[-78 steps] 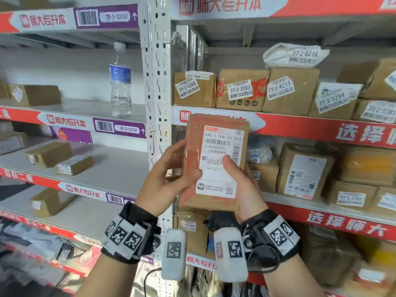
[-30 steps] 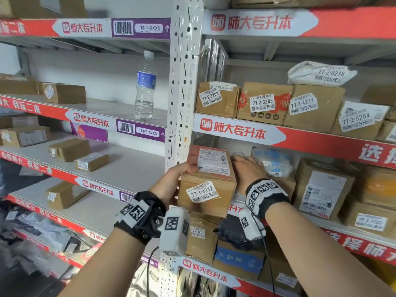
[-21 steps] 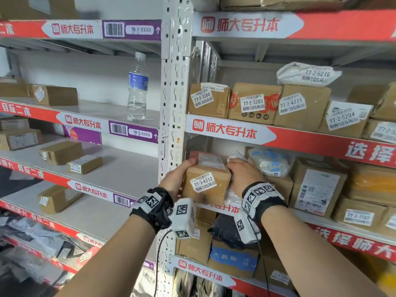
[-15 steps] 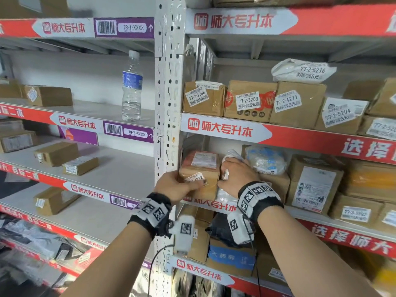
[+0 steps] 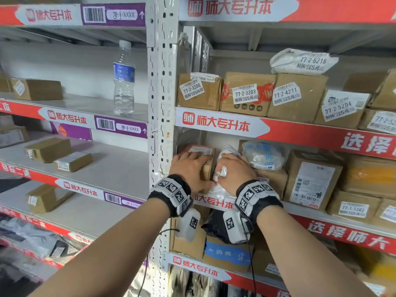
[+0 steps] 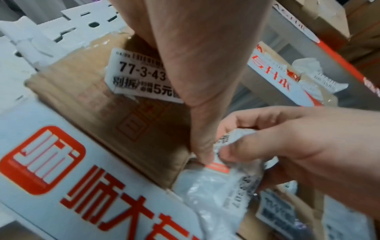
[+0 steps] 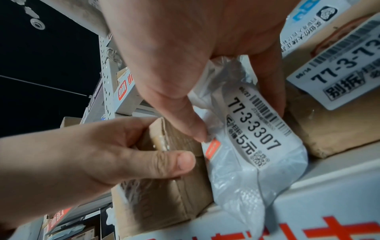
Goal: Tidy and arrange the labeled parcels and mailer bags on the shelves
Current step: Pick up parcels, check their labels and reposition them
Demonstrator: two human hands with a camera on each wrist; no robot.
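Observation:
A brown box (image 5: 206, 159) labelled 77-3-43.. (image 6: 141, 81) stands at the far left of the third shelf (image 5: 216, 203), against the white upright (image 5: 162, 103). My left hand (image 5: 192, 166) grips it, thumb on the front face (image 7: 164, 203), fingers over the top. Right beside the box lies a white mailer bag (image 7: 257, 162) labelled 77-3-3307. My right hand (image 5: 227, 168) pinches the bag's crumpled top between thumb and fingers (image 7: 195, 129). The bag touches the box's right side and hangs slightly over the shelf edge.
A blue-and-white wrapped parcel (image 5: 264, 156) and labelled boxes (image 5: 310, 179) fill the shelf to the right. More boxes (image 5: 248, 93) line the shelf above. On the left shelves stand a water bottle (image 5: 123, 78) and a few small boxes (image 5: 48, 150).
The box, held up label-forward in both hands, was lowered onto the third shelf and pushed in by the upright. My right hand left the box and took hold of the white bag.

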